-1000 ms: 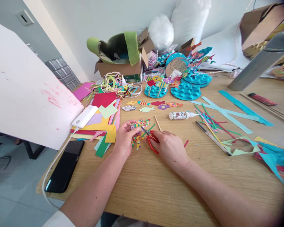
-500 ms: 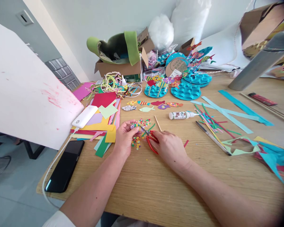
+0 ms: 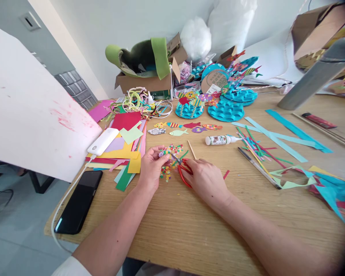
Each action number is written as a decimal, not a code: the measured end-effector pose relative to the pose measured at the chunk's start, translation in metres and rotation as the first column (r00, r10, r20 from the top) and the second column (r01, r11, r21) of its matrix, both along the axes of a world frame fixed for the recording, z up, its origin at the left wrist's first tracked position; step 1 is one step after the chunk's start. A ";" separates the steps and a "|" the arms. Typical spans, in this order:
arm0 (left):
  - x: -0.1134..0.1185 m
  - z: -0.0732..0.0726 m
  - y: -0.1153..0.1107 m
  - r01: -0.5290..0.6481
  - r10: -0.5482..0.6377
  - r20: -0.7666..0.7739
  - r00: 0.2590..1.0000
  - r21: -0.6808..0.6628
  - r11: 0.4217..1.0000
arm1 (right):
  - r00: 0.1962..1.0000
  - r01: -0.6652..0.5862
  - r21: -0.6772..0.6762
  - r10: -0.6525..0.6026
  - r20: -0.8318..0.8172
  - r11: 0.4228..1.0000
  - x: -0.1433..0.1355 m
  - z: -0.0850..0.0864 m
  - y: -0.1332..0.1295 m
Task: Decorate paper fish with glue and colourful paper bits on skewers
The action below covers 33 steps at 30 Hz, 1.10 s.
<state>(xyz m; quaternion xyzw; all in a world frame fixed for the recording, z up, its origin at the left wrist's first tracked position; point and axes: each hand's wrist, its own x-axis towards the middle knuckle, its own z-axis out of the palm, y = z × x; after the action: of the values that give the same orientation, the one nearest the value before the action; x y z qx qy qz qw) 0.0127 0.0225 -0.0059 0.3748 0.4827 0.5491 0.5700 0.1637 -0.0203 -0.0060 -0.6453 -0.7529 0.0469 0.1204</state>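
Between the thumb and fingers of my left hand (image 3: pixel 152 166) is a small purple paper fish (image 3: pixel 161 154) with green on it, partly covered by the fingers. My right hand (image 3: pixel 205 178) is closed round the red handles of a pair of scissors (image 3: pixel 184 174). The scissor blades point left and reach the fish's right side by my left thumb. Tiny coloured paper bits (image 3: pixel 167 175) lie on the table under and behind my left hand. Beyond my hands several decorated paper fish (image 3: pixel 178 132) rest in two rows.
Coloured paper sheets (image 3: pixel 127 119), a white power bank (image 3: pixel 103 141) and a black phone (image 3: pixel 79 203) lie left. A glue bottle (image 3: pixel 218 140), a wooden stick (image 3: pixel 191 149), paper strips (image 3: pixel 276 134) and a pen (image 3: pixel 258 168) lie right. Blue egg-tray pieces (image 3: pixel 225 111) stand at the back.
Almost nothing differs. Both hands, the fish and the scissors stay in nearly the same place.
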 end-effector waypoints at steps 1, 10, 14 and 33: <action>0.000 0.000 0.000 0.001 -0.001 0.000 1.000 0.000 1.000 | 1.000 0.000 0.002 0.000 -0.001 1.000 0.000 0.000 0.000; 0.000 -0.001 0.000 0.013 -0.013 0.000 1.000 -0.003 1.000 | 1.000 -0.008 0.013 0.008 -0.005 1.000 0.000 -0.002 0.002; 0.000 -0.001 0.001 0.011 -0.011 0.002 1.000 -0.003 1.000 | 1.000 -0.009 0.002 0.009 0.000 1.000 0.001 -0.001 0.001; -0.001 0.001 0.000 0.019 -0.019 0.014 1.000 -0.007 1.000 | 1.000 0.013 -0.019 -0.013 0.012 1.000 0.003 0.003 0.003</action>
<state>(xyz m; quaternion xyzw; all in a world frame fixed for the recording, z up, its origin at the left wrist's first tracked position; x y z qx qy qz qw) 0.0118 0.0225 -0.0051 0.3734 0.4772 0.5447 0.5798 0.1666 -0.0170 -0.0026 -0.6515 -0.7490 0.0494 0.1100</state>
